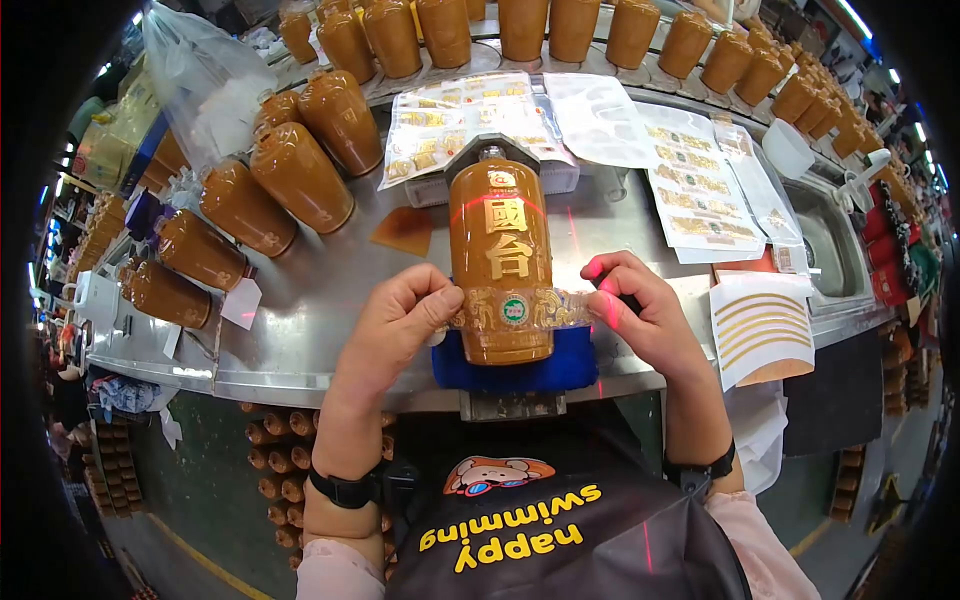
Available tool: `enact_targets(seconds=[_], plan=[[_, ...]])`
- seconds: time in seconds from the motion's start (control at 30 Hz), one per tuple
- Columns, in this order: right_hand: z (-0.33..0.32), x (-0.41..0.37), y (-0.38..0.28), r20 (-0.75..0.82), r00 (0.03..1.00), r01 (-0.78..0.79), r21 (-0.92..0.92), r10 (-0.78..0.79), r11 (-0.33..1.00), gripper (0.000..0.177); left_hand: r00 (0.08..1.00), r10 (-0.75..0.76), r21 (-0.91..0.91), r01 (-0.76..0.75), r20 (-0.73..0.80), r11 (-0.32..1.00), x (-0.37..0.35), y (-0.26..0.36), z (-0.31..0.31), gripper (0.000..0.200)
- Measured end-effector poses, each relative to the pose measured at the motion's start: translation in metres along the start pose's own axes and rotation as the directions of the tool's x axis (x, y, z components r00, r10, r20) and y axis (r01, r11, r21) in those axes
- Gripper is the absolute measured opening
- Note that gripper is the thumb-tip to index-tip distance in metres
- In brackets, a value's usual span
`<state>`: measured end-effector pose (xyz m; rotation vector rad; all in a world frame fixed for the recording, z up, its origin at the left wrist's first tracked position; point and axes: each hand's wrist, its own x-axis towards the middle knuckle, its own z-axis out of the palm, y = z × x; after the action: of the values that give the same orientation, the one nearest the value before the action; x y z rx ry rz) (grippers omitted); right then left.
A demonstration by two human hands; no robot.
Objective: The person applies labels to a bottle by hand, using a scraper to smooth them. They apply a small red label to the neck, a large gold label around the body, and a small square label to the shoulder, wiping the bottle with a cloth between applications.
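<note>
Bottle [500, 240] on blue pad [572, 368]; left hand [398, 325], right hand [645, 312] pinch label band [515, 309]; spare bottles [300, 175] left, label sheets [465, 120] behind.

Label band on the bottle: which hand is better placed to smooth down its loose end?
Probably the right hand: it sits at the end of the label band that juts past the bottle, while the left hand pins the other end.
</note>
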<state>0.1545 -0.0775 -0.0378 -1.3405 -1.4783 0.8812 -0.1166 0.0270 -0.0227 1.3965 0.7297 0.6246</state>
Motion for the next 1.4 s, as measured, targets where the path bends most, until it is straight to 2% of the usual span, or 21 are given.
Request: enact_targets(seconds=[0.2, 0.3, 0.5, 0.7, 1.03, 1.2, 1.3, 1.4], plan=[[0.002, 0.002, 0.004, 0.006, 1.000, -0.005, -0.006, 0.005, 1.000, 0.017, 1.000, -0.003, 0.017, 0.003, -0.010, 1.000, -0.001, -0.002, -0.001, 0.017], [0.002, 0.003, 0.007, -0.058, 0.997, 0.055, 0.011, -0.055, 0.998, 0.018, 1.000, 0.005, 0.024, -0.005, 0.001, 1.000, -0.001, -0.001, -0.003, 0.017], [0.000, 0.002, 0.003, 0.003, 1.000, -0.011, 0.015, 0.011, 1.000, 0.016, 1.000, 0.006, -0.017, -0.006, 0.005, 1.000, -0.004, 0.003, -0.003, 0.017], [0.000, 0.002, 0.004, -0.015, 0.999, 0.043, 0.000, -0.043, 0.999, 0.016, 1.000, -0.011, -0.006, 0.011, -0.009, 1.000, -0.005, 0.003, -0.002, 0.019], [0.002, 0.004, 0.007, -0.033, 0.999, 0.042, -0.028, -0.043, 0.999, 0.017, 0.999, -0.035, -0.005, 0.035, -0.014, 0.999, -0.009, 0.005, -0.003, 0.021], [-0.002, 0.003, 0.003, 0.003, 1.000, 0.007, 0.010, -0.007, 1.000, 0.018, 0.999, -0.009, 0.042, 0.011, -0.043, 0.999, -0.011, 0.009, -0.003, 0.017], [-0.008, 0.003, -0.001, -0.005, 0.990, 0.140, -0.025, -0.140, 0.990, 0.019, 0.998, 0.008, 0.117, 0.000, -0.064, 0.993, -0.014, 0.017, -0.003, 0.015], [-0.024, 0.005, -0.024, -0.012, 0.989, 0.143, -0.094, -0.145, 0.985, 0.021, 0.992, 0.052, 0.209, -0.027, -0.113, 0.978, -0.013, 0.034, 0.005, 0.014]])
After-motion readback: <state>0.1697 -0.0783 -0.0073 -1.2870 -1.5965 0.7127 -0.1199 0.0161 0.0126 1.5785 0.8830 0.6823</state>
